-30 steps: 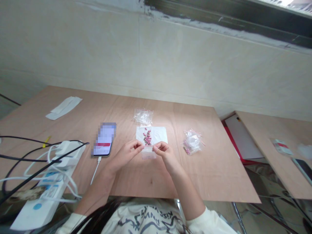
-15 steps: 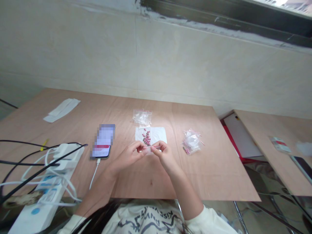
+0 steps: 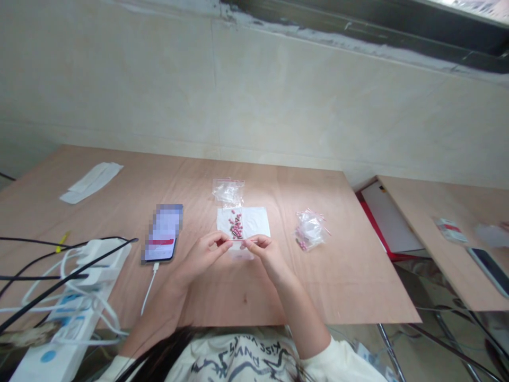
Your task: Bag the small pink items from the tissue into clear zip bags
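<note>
Between my two hands a small clear zip bag point(image 3: 240, 251) is stretched by its red-lined top edge. My left hand point(image 3: 209, 252) pinches one end of that edge, and my right hand point(image 3: 265, 253) pinches the other. Just beyond the fingers lies a white paper sheet point(image 3: 257, 219), with a loose heap of small pink and dark beads point(image 3: 236, 227) on its left half. A stack of flat clear zip bags point(image 3: 228, 191) touches the sheet's far side. Off to the right sits a pile of clear bags point(image 3: 311, 228) with some pink beads in it.
At left, a charging phone point(image 3: 164, 233) lies near a white power strip point(image 3: 85, 307) crowded with plugs and cables. White paper strips point(image 3: 92, 182) lie at the back left. Another table point(image 3: 449, 199) on the right bears a phone point(image 3: 490, 270).
My hands have moved slightly apart, so the bag's top edge is pulled straight and its body shows below. The whole view has shifted a little.
</note>
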{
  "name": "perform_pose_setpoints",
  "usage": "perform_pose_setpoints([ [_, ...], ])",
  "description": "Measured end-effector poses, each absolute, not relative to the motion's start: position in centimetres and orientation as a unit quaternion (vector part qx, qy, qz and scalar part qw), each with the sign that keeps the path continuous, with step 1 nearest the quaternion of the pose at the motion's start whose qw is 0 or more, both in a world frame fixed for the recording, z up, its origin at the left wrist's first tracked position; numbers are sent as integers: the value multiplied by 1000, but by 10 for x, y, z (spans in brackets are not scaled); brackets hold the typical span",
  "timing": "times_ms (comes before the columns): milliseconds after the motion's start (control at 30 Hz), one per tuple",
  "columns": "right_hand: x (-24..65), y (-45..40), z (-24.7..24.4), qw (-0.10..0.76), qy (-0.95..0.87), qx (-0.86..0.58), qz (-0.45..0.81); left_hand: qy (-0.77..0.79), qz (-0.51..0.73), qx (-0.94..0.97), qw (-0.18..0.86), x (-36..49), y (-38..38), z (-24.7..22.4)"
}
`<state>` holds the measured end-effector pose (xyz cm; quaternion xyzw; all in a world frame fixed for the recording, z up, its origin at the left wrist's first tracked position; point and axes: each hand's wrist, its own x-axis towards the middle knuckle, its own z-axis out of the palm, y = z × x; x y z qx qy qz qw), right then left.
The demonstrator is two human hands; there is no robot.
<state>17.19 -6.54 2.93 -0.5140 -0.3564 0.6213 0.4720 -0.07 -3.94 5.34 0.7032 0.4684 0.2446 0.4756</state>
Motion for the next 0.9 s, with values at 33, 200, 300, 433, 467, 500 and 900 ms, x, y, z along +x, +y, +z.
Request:
perform_pose_setpoints([
  [33,172,-65,28,475,-348,-512,625,470,244,701,478,-1,-39,53],
  [200,178,-66,24,506,-322,-510,616,463,229,692,504,-3,-41,56],
  [300,178,-69,25,503,-329,-510,615,468,226,692,502,-5,-44,57],
  [433,166,-79,27,499,-340,-495,624,466,261,669,516,-1,-47,57],
  [467,164,-82,26,492,-347,-486,633,465,270,662,522,1,-48,56],
  [500,162,-85,25,483,-352,-480,642,464,277,656,526,3,-48,55],
  [900,287,-66,3,318,-284,-902,-71,526,309,594,524,-22,-51,27],
])
